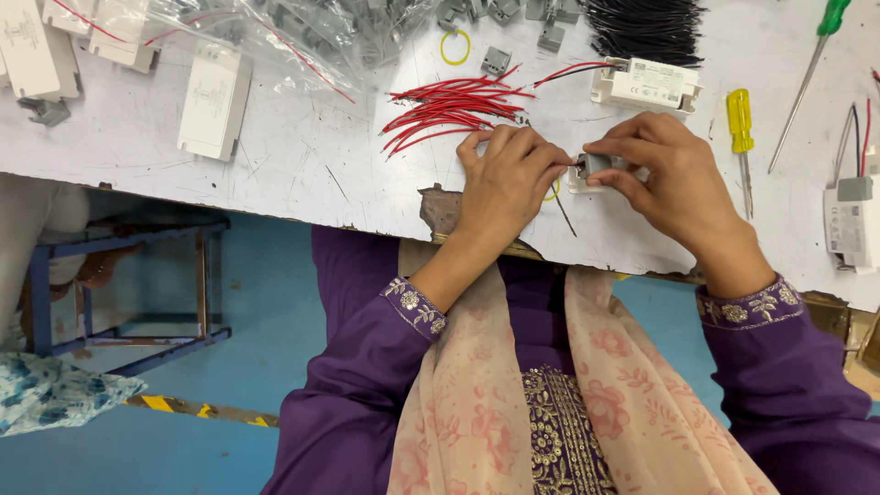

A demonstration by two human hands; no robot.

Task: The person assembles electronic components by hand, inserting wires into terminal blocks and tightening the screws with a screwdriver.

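Fingers (600,151) of the right hand (674,179) pinched a small grey connector (596,164) from its right side, thumb below and fingertips on top. Opposite them, the left hand (509,183) had its fingertips bunched together against the connector's left end, apparently pinching a thin wire there, though the wire itself was too small to make out. The connector sat on a small white box (579,181) lying on the counter (302,156) close to its near edge, and its long axis ran left to right, between the two hands. A yellow rubber band (554,192) peeked out just under the left fingertips. Beyond the left fingers lay a loose bundle of red wires (449,110), running mostly left to right. Beyond the right fingers stood a white power supply box (646,85) with red and black leads. A yellow screwdriver (741,133) lay just right of the right hand, pointing toward the person.
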